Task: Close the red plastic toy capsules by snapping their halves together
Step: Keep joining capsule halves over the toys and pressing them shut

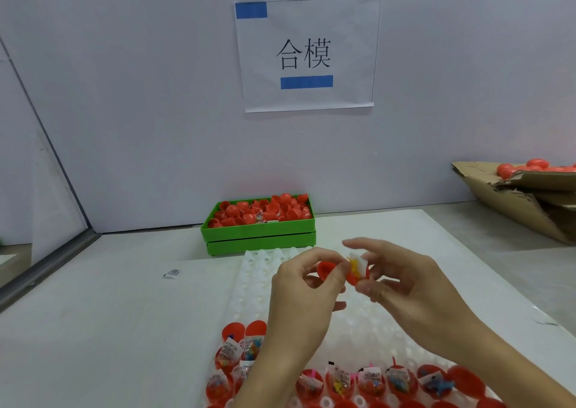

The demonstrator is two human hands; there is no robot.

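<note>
The step in hand is bringing 2 halves of 1 capsule together. The left hand (299, 283) pinches an empty red plastic capsule half (325, 269) between thumb and fingers. The right hand (402, 280) grips a filled red plastic capsule half (355, 278), from which a small clear packet with a yellow toy (354, 262) sticks up. The halves sit just beside each other above the white moulded plastic tray (258, 270), not yet joined.

Next, I judge, the packet needs tucking below the rim, then the rims lined up and pressed until they snap.

More filled red open halves (399, 382) wait in the tray's near rows. A green plastic bin of loose red halves (261, 239) stands behind. The white paper sign (307, 54) on the wall reads "合模", with 2 blue tape strips. The packet labels are too small to read.
</note>
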